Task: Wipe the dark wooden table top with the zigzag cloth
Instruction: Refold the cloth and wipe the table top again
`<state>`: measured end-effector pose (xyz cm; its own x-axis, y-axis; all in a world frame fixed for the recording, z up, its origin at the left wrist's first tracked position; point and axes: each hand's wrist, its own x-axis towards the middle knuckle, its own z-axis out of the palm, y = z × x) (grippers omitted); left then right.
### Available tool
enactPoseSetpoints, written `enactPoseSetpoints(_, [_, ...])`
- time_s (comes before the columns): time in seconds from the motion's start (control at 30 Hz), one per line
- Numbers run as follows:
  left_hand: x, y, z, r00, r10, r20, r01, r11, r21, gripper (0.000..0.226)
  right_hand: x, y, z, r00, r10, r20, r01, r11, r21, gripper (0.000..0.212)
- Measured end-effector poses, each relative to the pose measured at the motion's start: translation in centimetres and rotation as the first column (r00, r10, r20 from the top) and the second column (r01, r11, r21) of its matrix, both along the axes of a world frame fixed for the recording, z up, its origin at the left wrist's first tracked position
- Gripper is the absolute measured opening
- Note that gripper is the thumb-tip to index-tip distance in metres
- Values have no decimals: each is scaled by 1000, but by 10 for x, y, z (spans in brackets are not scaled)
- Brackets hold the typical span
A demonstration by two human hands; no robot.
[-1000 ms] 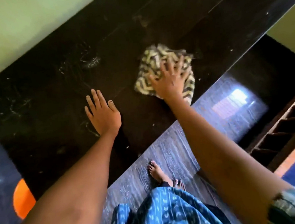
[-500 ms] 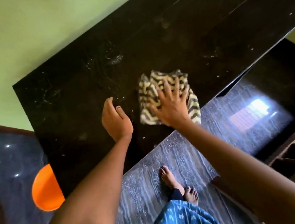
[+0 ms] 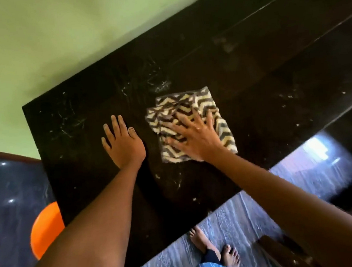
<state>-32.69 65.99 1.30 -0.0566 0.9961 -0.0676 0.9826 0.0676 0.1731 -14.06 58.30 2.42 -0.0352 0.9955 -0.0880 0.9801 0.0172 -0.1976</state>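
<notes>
Flattened again after curling, left hand (image 3: 123,145) rests open on the tabletop (image 3: 250,67); at 3 o'clock, right hand (image 3: 194,137) presses spread fingers (image 3: 181,120) on the zigzag cloth (image 3: 184,105).

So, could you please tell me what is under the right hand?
The right hand presses flat on the zigzag cloth, which lies on the dark table top. The wood beneath the cloth is covered, so its state cannot be seen.

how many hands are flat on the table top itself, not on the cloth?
1. The left hand lies flat on the bare table top; the right hand presses on the zigzag cloth beside it.
</notes>
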Motion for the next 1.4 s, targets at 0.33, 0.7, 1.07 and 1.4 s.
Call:
enactPoseSetpoints(0.33, [4,91,1,1000,-15,-2,15,1000,14,53,-11,109,2,999,32,-11,-31,999,21,61])
enactPoseSetpoints(0.7, [-1,179,-4,1000,14,11,-14,998,54,54,-1,257,-6,981,-185,-61,190,979,79,72])
enactPoseSetpoints(1.07, [1,178,-1,999,47,-13,-46,998,45,53,-13,328,1,994,-101,-39,104,991,85,72])
enactPoseSetpoints(1.4, [2,179,0,997,59,43,-60,997,40,55,-10,334,0,989,-144,-26,145,987,62,66])
